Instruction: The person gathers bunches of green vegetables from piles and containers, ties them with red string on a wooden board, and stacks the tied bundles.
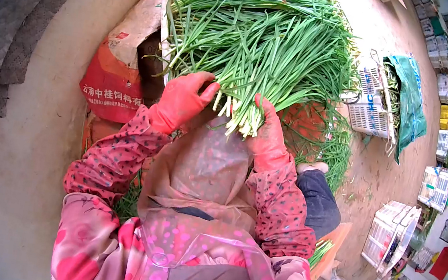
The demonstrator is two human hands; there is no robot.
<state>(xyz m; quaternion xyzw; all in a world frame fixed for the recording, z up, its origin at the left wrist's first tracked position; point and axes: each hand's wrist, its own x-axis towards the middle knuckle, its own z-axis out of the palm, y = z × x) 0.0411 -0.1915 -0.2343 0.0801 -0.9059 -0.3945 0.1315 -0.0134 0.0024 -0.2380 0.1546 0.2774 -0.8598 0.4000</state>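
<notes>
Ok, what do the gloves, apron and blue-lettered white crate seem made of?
Gloves: probably rubber, smooth, no weave showing. Apron: likely thin plastic, shiny and see-through. White crate: apparently rigid plastic, judging by its slotted look; finish unclear.

Brown floor point(371, 182) right of centre, patchy, sunlit-pale toward top of frame. Smooth pale surface point(27, 139) down left side, wall or floor unclear. Grey quilted cloth point(28, 12), upper left. White plastic crates point(389, 234) along right side, yellow crate point(445, 118) among them. Red sheet point(443, 262), lower right. Bright light, strongest at top.
</notes>
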